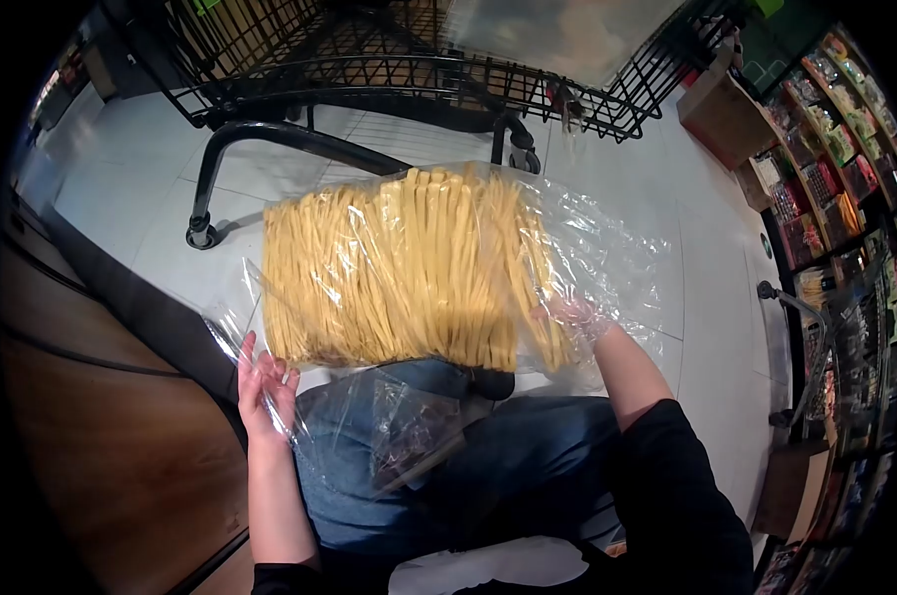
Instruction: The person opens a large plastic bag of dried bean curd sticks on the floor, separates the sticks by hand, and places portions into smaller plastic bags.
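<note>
A wide bundle of long, pale yellow sticks [399, 268], which look like dried tofu skin, lies above my knees in a large clear plastic bag [617, 243]. The sticks stand side by side, and the loose film spreads past both ends of the bundle. At the lower left, my left hand [268, 392] is closed on the edge of the film, with its fingertips pointing up. My right hand [577, 315] grips the bag at the right end of the sticks. Shiny film covers its fingers in part.
Past the bag stands a black wire shopping cart [329, 74] on a dark frame with casters. A brown wooden panel [121, 456] rises on my left. Shelves of packaged goods [835, 149] run along the right, with cardboard boxes [728, 111] beside them.
</note>
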A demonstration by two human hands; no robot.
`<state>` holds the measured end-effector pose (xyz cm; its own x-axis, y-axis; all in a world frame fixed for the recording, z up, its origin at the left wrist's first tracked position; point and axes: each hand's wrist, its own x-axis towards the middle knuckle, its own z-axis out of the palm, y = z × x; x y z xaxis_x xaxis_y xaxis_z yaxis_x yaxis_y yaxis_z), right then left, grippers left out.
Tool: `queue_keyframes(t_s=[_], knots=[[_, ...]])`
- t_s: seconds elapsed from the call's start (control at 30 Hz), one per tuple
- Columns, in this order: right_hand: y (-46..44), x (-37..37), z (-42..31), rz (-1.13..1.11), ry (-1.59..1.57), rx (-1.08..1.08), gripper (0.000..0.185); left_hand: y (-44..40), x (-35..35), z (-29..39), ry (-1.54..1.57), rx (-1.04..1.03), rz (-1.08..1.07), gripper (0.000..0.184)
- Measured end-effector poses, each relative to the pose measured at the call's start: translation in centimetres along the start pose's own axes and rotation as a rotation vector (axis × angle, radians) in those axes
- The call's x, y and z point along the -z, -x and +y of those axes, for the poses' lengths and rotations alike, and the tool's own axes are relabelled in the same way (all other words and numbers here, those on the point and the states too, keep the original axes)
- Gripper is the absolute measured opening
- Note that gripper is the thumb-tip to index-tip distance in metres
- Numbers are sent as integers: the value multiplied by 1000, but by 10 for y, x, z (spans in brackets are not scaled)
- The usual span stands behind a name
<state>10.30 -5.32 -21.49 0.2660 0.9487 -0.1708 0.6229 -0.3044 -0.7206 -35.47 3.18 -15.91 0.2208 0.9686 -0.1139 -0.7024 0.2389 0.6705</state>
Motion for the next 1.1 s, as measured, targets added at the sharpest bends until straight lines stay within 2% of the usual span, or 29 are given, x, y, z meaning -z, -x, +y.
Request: queue_keyframes(t_s=[0.33,0.4,0.47,0.53,0.67,0.8,0.9,1.0,1.1], knots=[[15,10,-6,42,195,205,18,-1,6,-1,-31,10,-32,61],[26,24,-12,-65,-205,129,19,-2,6,-2,-15,11,-41,61],[21,35,-18,-136,-189,164,21,-2,4,-2,-15,14,-38,60],[10,34,-5,-271,-200,-222,24,-2,2,-2,-1,7,-43,61],[11,26,29,-171,-30,-282,36,-1,2,-1,17,3,-59,61],[33,18,-3,-111,-198,-242,43,-1,5,-2,-17,9,-39,61],[42,21,-37,-184,-394,-352,49,-1,4,-2,-29,10,-45,61],[49,9,-52,-221,-448,-408,52,-2,4,-2,-34,3,-51,61],[62,-31,-47,125,449,103,54,-3,2,-2,-30,3,-53,61]])
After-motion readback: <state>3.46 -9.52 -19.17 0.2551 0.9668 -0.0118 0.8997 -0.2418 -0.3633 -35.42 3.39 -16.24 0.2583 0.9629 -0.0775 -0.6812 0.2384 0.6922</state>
